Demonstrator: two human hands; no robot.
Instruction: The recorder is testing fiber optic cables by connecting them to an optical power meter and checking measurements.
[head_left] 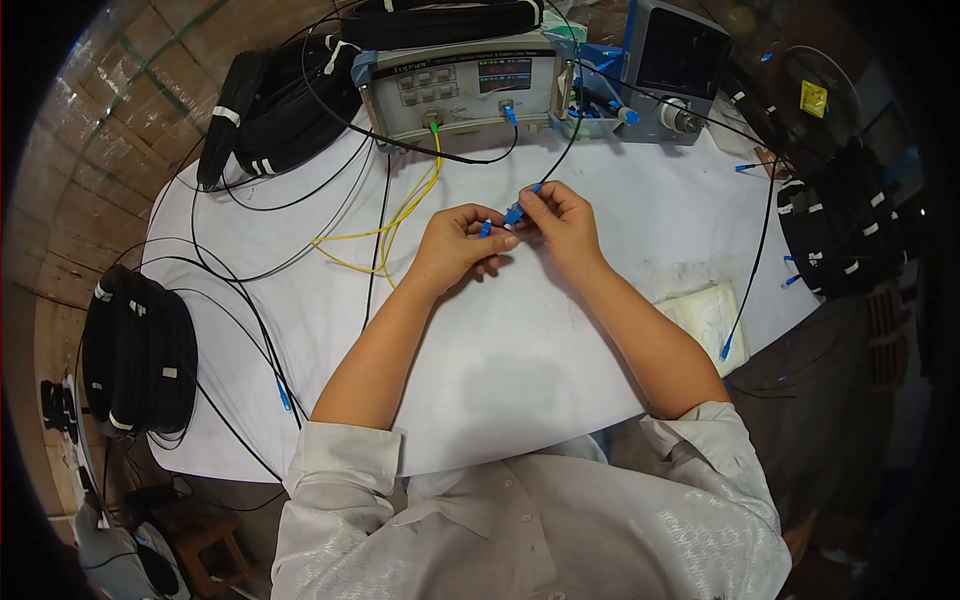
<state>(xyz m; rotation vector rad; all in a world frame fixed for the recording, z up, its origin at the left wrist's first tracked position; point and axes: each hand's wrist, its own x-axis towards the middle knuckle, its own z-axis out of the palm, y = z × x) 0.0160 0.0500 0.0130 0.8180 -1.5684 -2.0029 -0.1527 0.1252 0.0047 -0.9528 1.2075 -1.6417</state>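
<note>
My left hand (455,245) and my right hand (562,222) meet above the white table (520,360), fingertips almost touching. My right hand pinches a small blue fibre connector (514,215) on a thin black cable (565,150) that runs back toward the grey test instrument (462,90). My left hand pinches another small blue connector (486,229) just left of the first one. The two connectors are close together; whether they touch is hidden by my fingers. A yellow cable (400,220) loops from the instrument's green port down past my left hand.
Black cable coils lie at the back left (265,110), the left edge (140,360) and the right (845,235). A grey box with a screen (675,70) stands at the back right. A white wipe pack (710,315) lies by my right forearm. Loose black cables cross the table.
</note>
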